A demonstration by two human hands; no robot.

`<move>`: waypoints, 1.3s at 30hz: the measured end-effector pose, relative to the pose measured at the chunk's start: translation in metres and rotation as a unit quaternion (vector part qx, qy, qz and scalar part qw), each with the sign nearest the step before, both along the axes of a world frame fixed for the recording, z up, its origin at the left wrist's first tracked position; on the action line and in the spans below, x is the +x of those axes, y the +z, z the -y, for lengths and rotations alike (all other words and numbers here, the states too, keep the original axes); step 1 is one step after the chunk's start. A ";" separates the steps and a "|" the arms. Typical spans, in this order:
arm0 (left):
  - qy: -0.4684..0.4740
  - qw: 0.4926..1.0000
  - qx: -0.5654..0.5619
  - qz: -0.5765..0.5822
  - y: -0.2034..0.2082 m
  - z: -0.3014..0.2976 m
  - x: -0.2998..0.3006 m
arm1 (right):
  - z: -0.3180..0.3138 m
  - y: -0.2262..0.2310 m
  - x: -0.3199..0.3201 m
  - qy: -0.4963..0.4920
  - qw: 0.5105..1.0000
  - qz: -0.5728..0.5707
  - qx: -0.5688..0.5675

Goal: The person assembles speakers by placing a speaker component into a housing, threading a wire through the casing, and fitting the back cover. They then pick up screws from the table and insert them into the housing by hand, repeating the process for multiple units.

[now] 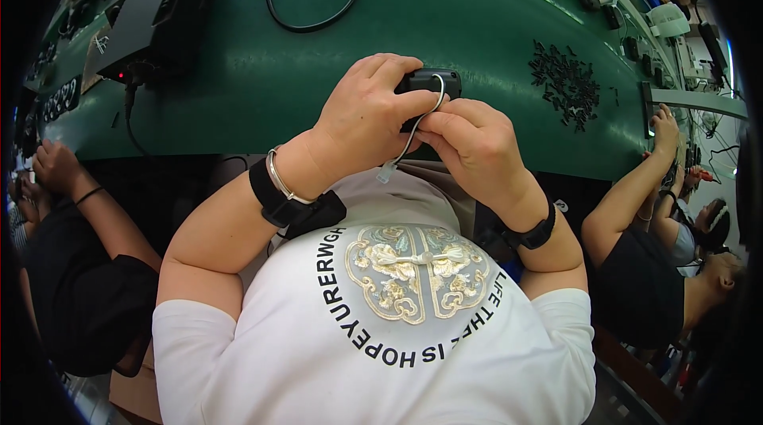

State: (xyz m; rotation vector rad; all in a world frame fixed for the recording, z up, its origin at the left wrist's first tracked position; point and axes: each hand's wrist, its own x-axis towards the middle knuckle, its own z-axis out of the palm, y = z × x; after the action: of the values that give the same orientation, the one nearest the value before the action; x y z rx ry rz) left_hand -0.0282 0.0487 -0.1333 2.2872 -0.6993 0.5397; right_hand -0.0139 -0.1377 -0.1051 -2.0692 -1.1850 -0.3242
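A small black plastic housing [451, 81] is held just above the near edge of the green bench. My left hand [362, 111] is closed around it, covering most of its left side. From its top a thin white-grey cable [440, 90] curves down across the front. The thumb and fingers of my right hand [481, 143] are pinched on this cable, by the lower right of the housing. The cable's free end carries a clear connector [385, 172], which hangs below the hands over my shirt. What lies under my fingers is hidden.
The green bench [445, 12] bears a scattered pile of small black pieces [566, 83] on the right. At the left stands a black box [155, 20] with a red light. A black cord [314, 28] loops behind. Co-workers' arms [628, 187] rest at both sides.
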 end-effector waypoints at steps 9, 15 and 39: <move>-0.002 1.000 -0.007 0.010 0.000 0.001 0.001 | -0.006 0.005 -0.005 -0.046 0.988 0.110 -0.096; -0.009 1.000 0.012 -0.003 0.007 0.003 0.001 | -0.004 -0.012 -0.001 -0.082 0.983 0.147 -0.067; -0.002 0.997 0.060 -0.049 0.015 0.004 0.000 | 0.171 -0.031 0.031 -0.416 0.900 -0.024 -0.129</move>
State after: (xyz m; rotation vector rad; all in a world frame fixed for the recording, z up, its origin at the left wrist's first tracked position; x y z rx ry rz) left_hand -0.0279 0.0447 -0.1180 2.4046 -0.7050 0.3889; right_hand 0.0173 -0.3086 -0.1366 -2.7228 -0.2468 -0.5207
